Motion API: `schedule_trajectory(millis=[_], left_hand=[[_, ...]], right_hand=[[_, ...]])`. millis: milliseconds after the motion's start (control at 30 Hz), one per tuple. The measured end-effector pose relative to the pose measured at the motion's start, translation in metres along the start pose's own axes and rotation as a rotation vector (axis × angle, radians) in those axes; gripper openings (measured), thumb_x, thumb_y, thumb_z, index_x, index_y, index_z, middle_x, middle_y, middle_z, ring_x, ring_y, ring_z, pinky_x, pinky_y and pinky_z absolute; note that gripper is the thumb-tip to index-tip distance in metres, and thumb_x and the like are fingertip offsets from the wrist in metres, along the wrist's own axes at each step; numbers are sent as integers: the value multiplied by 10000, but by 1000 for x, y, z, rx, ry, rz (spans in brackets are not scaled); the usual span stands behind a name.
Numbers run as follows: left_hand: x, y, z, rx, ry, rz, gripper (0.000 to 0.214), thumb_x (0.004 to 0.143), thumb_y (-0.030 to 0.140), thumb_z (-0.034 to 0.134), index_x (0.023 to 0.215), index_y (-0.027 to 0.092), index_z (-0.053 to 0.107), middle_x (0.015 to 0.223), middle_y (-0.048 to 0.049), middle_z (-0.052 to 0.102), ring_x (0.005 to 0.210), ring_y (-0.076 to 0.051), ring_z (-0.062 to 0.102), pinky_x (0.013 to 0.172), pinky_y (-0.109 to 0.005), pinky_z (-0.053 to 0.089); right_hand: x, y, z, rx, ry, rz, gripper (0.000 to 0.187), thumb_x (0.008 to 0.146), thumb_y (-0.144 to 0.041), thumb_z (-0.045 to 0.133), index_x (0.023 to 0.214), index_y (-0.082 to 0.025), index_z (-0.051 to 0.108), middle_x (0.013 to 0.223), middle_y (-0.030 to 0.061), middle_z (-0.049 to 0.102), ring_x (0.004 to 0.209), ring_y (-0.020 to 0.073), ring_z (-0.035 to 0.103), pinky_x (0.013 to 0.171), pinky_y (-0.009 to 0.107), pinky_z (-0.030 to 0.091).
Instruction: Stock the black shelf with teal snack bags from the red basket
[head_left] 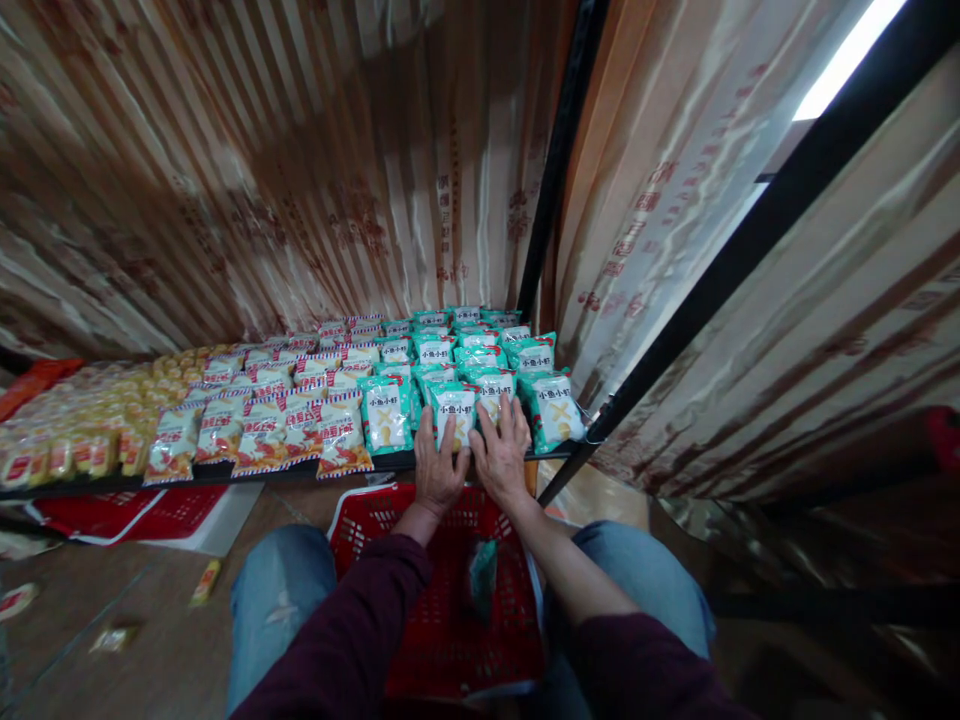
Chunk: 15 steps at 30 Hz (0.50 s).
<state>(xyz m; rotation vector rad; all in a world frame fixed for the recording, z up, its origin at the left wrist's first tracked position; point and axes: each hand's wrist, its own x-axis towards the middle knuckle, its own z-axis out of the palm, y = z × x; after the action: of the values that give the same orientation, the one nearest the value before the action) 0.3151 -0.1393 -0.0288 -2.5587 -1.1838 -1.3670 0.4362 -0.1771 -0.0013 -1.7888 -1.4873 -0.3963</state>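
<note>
My left hand (439, 472) lies with stretched fingers against the front of a green-and-white snack bag (456, 408). Beside it, my right hand (502, 452) spreads its fingers over the lower part of another green snack bag (491, 385). The fingers partly cover both bags. More green bags of the same kind stand in rows around them, one snack bag (555, 412) at the right end and one snack bag (386, 415) just left of my left hand. Below my hands, between my knees, a red plastic basket (431, 655) holds a blurred green packet (482, 578).
The black-edged shelf (262, 477) also carries red-and-white snack bags (262, 435) and small yellow packets (97, 440) at left. A black metal post (690, 290) slants at right. Patterned plastic sheeting (337, 200) hangs behind. Another red basket (150, 510) and a stray packet (205, 582) are on the floor.
</note>
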Motion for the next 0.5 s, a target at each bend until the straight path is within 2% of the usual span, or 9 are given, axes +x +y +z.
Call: schedule_trajectory(millis=[133,300,400,500], left_hand=[[-1,1,-4,-1,10,-21,593,892,343,477,1432,164,306,1550,-209,108,1421,-322,167,1060,-511,311],[-14,1,-21,-49,-16,-51,570,906,346,419,1410,98,320,1525,-237,177,1421,-308,171,1087,-500,276],[-34,2,-33,-94,-52,-59,542,923,314,372,1414,98,298,1522,-228,192,1427,-286,158,1110,-500,247],[-66,5,-43,-122,-108,-42,521,930,287,363,1417,121,282,1529,-212,190,1434,-268,136,1122,-504,235]], right_hand=[[-1,-2,-4,24,-12,19,457,930,-330,420,1373,-222,445,1556,110,177,1415,310,143,1081,531,238],[-7,-3,-15,75,-26,20,468,935,-327,395,1383,-192,415,1550,114,189,1419,289,135,1091,524,231],[-15,-4,-26,102,-34,-10,448,937,-312,377,1359,-171,437,1537,117,225,1418,276,152,1095,514,240],[-27,-10,-37,114,-60,-30,418,936,-298,361,1311,-163,490,1515,117,281,1411,269,191,1094,503,253]])
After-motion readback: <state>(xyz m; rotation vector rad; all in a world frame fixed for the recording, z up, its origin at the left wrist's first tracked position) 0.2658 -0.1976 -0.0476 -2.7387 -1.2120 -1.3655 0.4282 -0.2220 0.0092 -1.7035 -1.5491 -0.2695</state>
